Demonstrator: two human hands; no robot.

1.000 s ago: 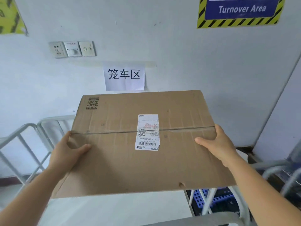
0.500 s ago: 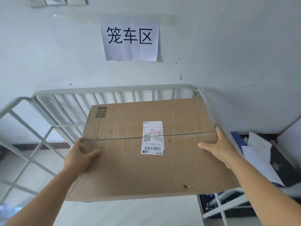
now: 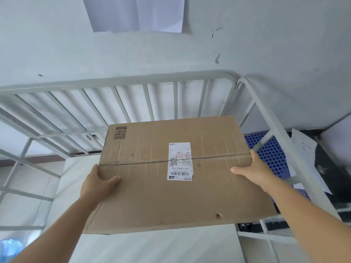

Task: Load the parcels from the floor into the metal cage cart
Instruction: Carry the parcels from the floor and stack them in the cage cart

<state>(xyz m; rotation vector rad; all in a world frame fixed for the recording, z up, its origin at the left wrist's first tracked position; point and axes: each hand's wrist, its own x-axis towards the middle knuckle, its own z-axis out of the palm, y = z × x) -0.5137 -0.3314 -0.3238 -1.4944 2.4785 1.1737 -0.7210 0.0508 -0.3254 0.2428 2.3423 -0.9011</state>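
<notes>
Large flat cardboard parcel (image 3: 171,173) in the centre of the frame, held up over the inside of the metal cage cart (image 3: 117,80), top face toward the camera. Left hand (image 3: 96,184) gripping the parcel's left edge at centre left, thumb laid across the top face, fingers hidden underneath. Right hand (image 3: 252,171) gripping the right edge at centre right, thumb on top, fingers wrapped out of sight round the side. Both hands clamped on the parcel, level with the taped seam running across its middle.

White shipping label (image 3: 180,161) stuck over that seam at the middle of the top face, barcode along its lower end. Printed QR code (image 3: 120,134) in the parcel's upper left corner. Small puncture hole (image 3: 218,216) near the lower right edge.

Cart's back rail and vertical bars across the upper middle of the frame, side frames running down at left and right. Pale floor panel of the cart (image 3: 155,247) visible below the parcel at the bottom. Cannot tell whether the parcel touches any part of the cart.

Blue perforated panel (image 3: 271,152) outside the cart at right, loose white papers (image 3: 305,154) beside it. White paper sheet (image 3: 136,14) taped to the wall (image 3: 57,44) at top centre.
</notes>
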